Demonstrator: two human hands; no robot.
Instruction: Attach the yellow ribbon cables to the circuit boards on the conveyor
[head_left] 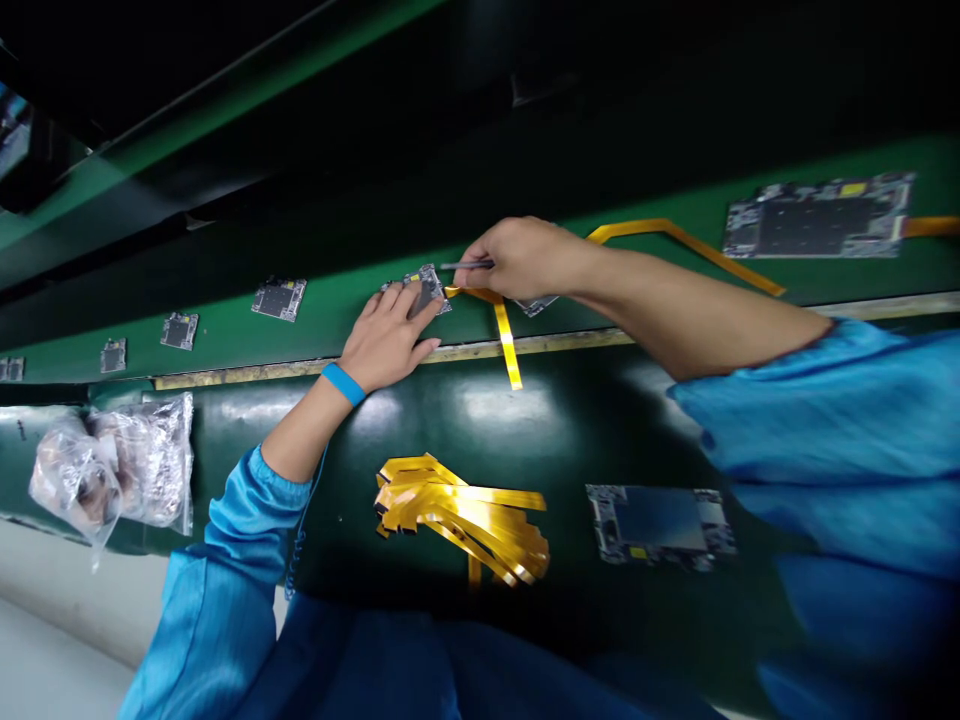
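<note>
My left hand [386,335] lies with its fingers spread flat on the near side of a circuit board [431,285], partly covering it. In my right hand [517,255], the fingers are closed round a thin grey stick-like tool [469,265]. Its tip reaches over the board's right edge. A yellow flat ribbon cable [508,345] runs from that edge, under my right fingers, and bends down over the ledge. Whether the cable is seated in the board's connector is too small to tell. Another board [536,304] is mostly hidden behind my right hand.
Several boards [279,298] lie along the green strip to the left; a larger one [817,220] lies right, near another ribbon cable [667,228]. On the near surface are a ribbon cable pile [465,510], a board [664,525] and clear plastic bags [142,460]. A raised ledge [300,368] divides the surfaces.
</note>
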